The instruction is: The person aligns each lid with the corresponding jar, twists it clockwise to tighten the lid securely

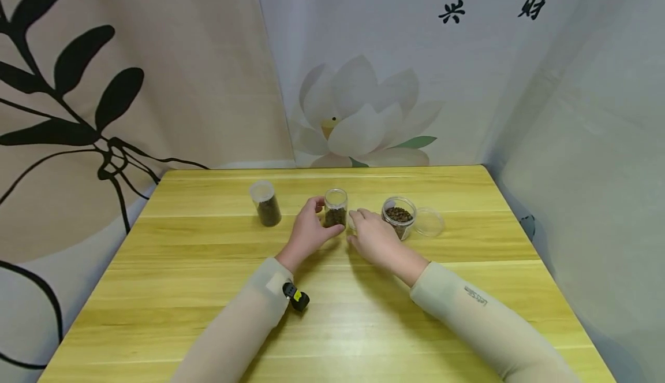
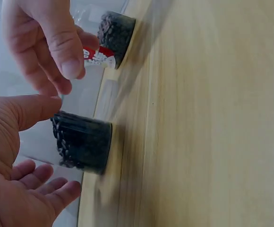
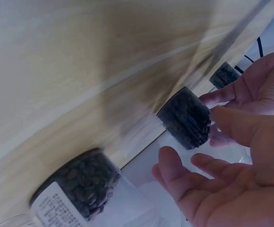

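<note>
A clear jar (image 1: 335, 208) part-filled with dark pieces stands upright on the wooden table, its mouth uncovered. My left hand (image 1: 310, 230) spans it, thumb in front and fingers at its left side. In the left wrist view the thumb (image 2: 35, 111) lies right at the jar wall, while the fingers (image 2: 56, 191) are spread loosely beside it. My right hand (image 1: 375, 238) hovers low between this jar and a wider open jar (image 1: 399, 218) of brown beans, fingers loosely bent with nothing between them. A clear round lid (image 2: 108, 97) lies by the middle jar, partly hidden by the right hand in the head view.
A capped jar (image 1: 265, 204) with dark contents stands to the left. Right of the bean jar lies another clear round lid (image 1: 429, 222). The wooden table (image 1: 332, 337) ends at a printed cloth backdrop (image 1: 208, 82) behind the jars.
</note>
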The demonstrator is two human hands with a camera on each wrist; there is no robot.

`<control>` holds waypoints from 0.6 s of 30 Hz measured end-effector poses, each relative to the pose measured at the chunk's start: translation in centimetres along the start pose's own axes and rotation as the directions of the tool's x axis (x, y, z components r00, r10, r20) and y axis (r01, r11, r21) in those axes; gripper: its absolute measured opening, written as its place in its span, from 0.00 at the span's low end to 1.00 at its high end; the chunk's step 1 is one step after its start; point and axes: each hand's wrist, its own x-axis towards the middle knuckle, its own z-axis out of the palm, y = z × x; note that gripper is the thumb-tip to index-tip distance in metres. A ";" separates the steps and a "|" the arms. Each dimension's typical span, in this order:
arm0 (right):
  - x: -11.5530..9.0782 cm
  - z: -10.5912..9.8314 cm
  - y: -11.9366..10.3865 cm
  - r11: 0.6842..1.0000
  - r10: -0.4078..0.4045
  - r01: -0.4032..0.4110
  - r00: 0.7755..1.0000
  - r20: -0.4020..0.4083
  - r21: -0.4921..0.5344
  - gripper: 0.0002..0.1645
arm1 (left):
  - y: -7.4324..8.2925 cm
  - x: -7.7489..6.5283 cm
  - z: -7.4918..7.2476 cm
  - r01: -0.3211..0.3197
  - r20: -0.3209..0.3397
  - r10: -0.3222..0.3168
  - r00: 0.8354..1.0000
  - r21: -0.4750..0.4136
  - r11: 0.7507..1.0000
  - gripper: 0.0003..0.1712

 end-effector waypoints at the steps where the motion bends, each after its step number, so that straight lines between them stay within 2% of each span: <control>1: 0.2 0.1 0.0 1.000 0.007 -0.007 1.000 0.005 -0.004 0.39 | 0.0 0.1 0.1 0.004 0.001 -0.003 1.000 -0.002 1.000 0.47; 5: 0.9 0.4 0.0 0.999 0.030 -0.029 0.999 0.021 -0.032 0.38 | 0.0 0.5 0.2 0.013 0.009 -0.013 1.000 -0.015 1.000 0.45; 11: 2.2 1.2 -0.2 0.996 0.058 -0.054 0.997 0.050 -0.067 0.36 | -0.1 0.9 0.3 0.024 -0.003 -0.024 1.000 0.014 1.000 0.38; 18: 3.1 1.5 -0.5 0.983 0.091 -0.074 0.992 0.091 -0.171 0.32 | 0.0 1.0 0.6 0.041 -0.013 -0.041 0.999 0.004 0.999 0.35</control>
